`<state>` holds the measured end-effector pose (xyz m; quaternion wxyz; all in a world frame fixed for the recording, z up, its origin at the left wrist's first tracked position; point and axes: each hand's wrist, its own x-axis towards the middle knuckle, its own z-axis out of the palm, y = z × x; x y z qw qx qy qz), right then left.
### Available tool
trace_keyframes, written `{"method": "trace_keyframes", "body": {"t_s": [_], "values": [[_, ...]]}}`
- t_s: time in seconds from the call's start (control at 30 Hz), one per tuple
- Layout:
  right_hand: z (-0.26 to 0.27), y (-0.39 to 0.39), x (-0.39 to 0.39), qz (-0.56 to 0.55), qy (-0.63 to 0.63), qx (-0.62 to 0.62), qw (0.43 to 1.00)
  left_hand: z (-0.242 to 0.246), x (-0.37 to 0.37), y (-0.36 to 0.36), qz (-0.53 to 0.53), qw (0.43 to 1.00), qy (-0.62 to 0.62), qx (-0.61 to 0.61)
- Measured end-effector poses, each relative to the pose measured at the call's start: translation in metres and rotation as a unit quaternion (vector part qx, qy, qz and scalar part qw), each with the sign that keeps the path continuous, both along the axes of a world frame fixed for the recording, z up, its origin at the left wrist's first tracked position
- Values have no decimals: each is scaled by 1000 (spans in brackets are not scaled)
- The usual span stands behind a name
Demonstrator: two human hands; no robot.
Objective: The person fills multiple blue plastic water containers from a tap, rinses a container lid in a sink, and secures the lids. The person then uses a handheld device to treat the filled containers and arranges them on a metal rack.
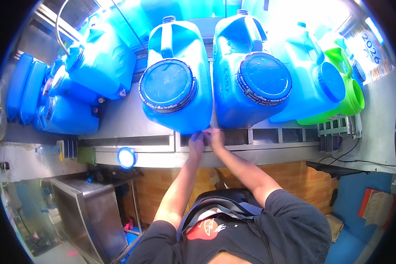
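Two blue plastic water jugs stand side by side before me, the left jug (pixel 181 43) and the right jug (pixel 231 109). Each has a wide blue screw cap facing me, ringed by a dark printed seal band. My left hand (pixel 196 143) and my right hand (pixel 215 137) meet at the low front edge of the left jug, close to the gap between the two. Their fingertips are pinched together there. Whatever small thing may be between them is hidden.
More blue containers (pixel 102 62) crowd the left side of the steel counter (pixel 118 122). A paler blue jug (pixel 290 79) and a green jug (pixel 353 95) are at right. A blue-rimmed round lid (pixel 126 157) rests by the counter's front edge. A steel cabinet (pixel 102 214) stands lower left.
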<state>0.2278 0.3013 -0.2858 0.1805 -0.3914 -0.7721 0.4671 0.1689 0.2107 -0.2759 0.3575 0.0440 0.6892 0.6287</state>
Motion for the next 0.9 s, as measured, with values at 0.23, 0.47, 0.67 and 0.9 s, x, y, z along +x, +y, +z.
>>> {"method": "trace_keyframes", "body": {"t_s": [0.23, 0.47, 0.67, 0.9], "values": [[-6, -5, 16, 23, 77, -101, 992, -11, 0, 31, 101, 992, -73, 29], [-4, 45, 190, -93, 126, -208, 966, -56, 1, 45, 302, 920, -236, 82], [44, 134, 370, -410, -17, 145, 900, -57, 11, 69, 296, 955, 7, 21], [167, 247, 497, -451, -188, 555, 673, -44, 18, 52, 71, 814, 447, -363]]}}
